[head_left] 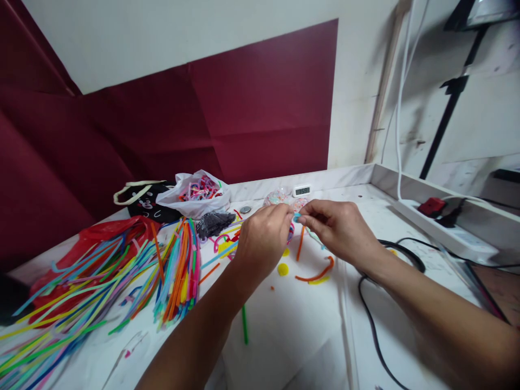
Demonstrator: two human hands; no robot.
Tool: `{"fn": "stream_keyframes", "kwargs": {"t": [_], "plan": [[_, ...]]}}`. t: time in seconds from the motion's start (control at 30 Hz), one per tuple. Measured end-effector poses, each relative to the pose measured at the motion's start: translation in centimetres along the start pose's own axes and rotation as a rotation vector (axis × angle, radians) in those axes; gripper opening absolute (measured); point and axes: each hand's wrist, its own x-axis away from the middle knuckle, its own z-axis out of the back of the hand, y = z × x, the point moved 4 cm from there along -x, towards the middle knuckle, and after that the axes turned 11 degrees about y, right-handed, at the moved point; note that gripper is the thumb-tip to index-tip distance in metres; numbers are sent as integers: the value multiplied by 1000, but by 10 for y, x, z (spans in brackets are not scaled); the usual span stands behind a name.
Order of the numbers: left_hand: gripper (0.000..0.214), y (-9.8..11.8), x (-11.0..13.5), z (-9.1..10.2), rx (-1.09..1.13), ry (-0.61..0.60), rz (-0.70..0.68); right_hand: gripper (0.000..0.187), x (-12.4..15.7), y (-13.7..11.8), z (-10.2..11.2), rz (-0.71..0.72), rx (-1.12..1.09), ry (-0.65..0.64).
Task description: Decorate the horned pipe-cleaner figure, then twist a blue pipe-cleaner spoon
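My left hand (265, 238) and my right hand (339, 227) meet above the white table (292, 336), fingers pinched together on a small light-blue pipe cleaner piece (297, 218). A bit of pink shows under my left hand. Below the hands lie orange pipe cleaner pieces (320, 273), a yellow pom-pom (283, 269) and a green piece (245, 325). A large fan of colourful pipe cleaners (122, 276) spreads across the table to the left.
A red plastic bag (101, 233) lies under the pile. A white bag of coloured loops (199, 195), a black tote (142, 203) and a dark bundle (213, 222) sit behind. A small digital clock (301, 190), black cable (374, 325) and power strip (447, 230) are to the right.
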Motion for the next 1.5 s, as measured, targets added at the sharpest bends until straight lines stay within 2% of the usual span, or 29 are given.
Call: {"fn": "stream_keyframes", "kwargs": {"t": [0.33, 0.5, 0.7, 0.9, 1.23, 1.5], "plan": [[15, -1, 0, 0, 1, 20, 16, 7, 0, 3, -5, -35, -31, -24], [14, -1, 0, -1, 23, 22, 25, 10, 0, 2, -4, -65, -55, -6], [15, 0, -1, 0, 74, 96, 31, 12, 2, 5, -4, -206, -200, 15], [12, 0, -2, 3, 127, 167, 66, 13, 5, 9, -9, -306, -340, 99], [10, -1, -1, 3, 219, 195, 210, 25, 7, 0, -14, -551, -671, 214], [11, -1, 0, 1, 314, 167, 307, 23, 10, -4, -15, -642, -762, 253]]}}
